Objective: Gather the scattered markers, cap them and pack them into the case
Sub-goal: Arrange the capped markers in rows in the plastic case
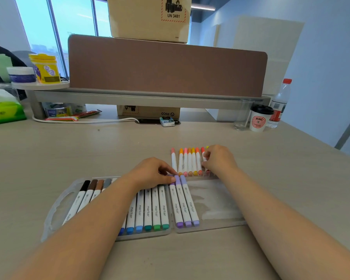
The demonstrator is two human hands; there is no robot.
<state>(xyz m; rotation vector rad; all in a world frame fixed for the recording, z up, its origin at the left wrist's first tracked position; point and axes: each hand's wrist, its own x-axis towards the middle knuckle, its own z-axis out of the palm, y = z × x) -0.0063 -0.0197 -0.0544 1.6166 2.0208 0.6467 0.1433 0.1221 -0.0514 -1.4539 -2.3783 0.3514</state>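
A clear plastic marker case [216, 201] lies open on the desk. Its left half holds black, brown, grey, blue and green markers [148, 211]; three purple markers [183, 205] lie in the right half. Several capped pink, orange and yellow markers [188, 161] lie in a row on the desk just beyond the case. My left hand [150, 172] rests on the cased markers, fingertips touching the top of the purple ones. My right hand [218, 158] pinches a red-capped marker [203, 153] at the right end of the row.
A paper coffee cup [259, 120], a glass [241, 118] and a water bottle [279, 104] stand at the back right. A brown divider panel [166, 65], a white cable [85, 121], a tissue pack [4, 110] and jars [45, 69] line the back and left.
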